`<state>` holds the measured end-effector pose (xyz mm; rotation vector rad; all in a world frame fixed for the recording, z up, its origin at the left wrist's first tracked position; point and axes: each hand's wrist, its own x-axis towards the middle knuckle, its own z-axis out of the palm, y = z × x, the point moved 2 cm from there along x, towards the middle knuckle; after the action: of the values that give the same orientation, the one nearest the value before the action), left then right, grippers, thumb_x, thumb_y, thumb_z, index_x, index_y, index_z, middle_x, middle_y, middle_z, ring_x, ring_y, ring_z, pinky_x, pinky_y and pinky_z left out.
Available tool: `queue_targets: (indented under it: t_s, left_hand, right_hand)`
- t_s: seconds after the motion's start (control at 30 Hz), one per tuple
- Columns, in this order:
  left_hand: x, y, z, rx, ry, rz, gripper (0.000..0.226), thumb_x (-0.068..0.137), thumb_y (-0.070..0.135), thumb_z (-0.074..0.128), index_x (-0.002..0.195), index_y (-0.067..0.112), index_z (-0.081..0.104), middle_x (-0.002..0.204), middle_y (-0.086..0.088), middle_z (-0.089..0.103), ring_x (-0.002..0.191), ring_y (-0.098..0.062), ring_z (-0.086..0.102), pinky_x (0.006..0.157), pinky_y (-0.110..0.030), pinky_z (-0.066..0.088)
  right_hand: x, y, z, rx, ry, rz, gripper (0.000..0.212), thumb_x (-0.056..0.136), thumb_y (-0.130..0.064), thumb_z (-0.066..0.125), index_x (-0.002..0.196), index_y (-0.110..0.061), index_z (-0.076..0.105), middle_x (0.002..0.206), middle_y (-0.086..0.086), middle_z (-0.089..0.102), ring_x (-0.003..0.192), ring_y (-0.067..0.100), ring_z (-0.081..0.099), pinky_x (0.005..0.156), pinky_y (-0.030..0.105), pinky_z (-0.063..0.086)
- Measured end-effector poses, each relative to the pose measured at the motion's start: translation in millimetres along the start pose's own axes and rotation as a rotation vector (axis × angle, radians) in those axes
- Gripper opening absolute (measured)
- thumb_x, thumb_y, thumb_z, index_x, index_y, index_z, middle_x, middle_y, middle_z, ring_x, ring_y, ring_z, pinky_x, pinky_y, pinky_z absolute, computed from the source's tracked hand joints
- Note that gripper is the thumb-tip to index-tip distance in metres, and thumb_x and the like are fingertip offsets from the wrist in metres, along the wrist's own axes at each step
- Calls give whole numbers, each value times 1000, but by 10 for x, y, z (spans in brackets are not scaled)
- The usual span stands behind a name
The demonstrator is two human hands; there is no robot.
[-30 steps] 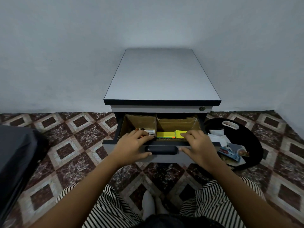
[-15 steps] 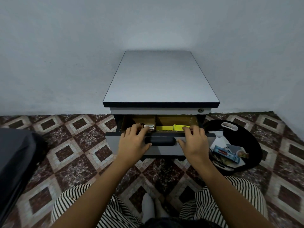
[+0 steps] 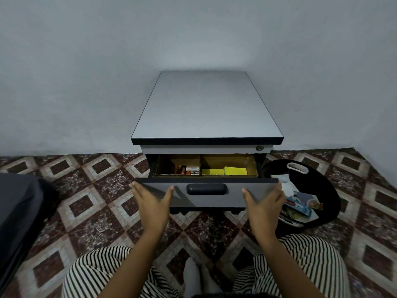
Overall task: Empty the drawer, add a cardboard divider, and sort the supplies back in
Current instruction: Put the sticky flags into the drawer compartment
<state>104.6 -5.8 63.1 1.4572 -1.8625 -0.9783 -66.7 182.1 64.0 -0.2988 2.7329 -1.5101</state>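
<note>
The grey drawer [image 3: 206, 201] of a small cabinet [image 3: 206, 108] stands partly open. A cardboard divider [image 3: 200, 163] splits its cardboard-lined inside in two. Batteries [image 3: 189, 170] lie in the left compartment, yellow sticky notes [image 3: 227, 171] in the right one. My left hand [image 3: 153, 205] lies flat against the left part of the drawer front, fingers apart, holding nothing. My right hand [image 3: 265, 206] presses flat on the right part of the front in the same way. The black handle [image 3: 206, 188] sits between them, untouched.
A black round tray [image 3: 318, 190] with several leftover supplies, among them a blue packet [image 3: 299, 204], lies on the patterned floor to the right of the cabinet. A dark bag or cushion [image 3: 19, 207] sits at the far left. My striped trouser legs fill the bottom.
Both hands have left the drawer's top edge and now lie flat on its front, spread wider apart. The drawer went in between the two earlier frames.
</note>
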Motion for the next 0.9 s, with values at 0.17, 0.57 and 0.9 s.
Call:
queue_targets:
  t_s: [0.17,0.57,0.9]
  left_hand:
    - [29,40,100,15,10,-42,114,79,56,60,148,4,-14,157,-9,-14,146,-23,-1,116,-44,16]
    - [181,98,179,-36,2,-33,113,80,51,62,147,3,-14,157,-10,-17,146,-21,-8,118,-47,14]
    - [442,218,299,-88,-42,-15,113,81,48,64,147,3,-16,157,-10,-17,145,-23,-10,116,-38,17]
  right_hand:
    - [23,-59,109,55,10,44,105,78,-42,70,150,-6,2,153,20,10,138,38,25,98,43,42]
    - [177,-146,254,98,19,101,105,81,-43,67,151,-8,-3,155,13,5,135,34,31,94,37,44]
    - [424,-185,481,162,40,115,103,80,-40,69,150,-2,3,155,13,6,141,29,22,105,37,36]
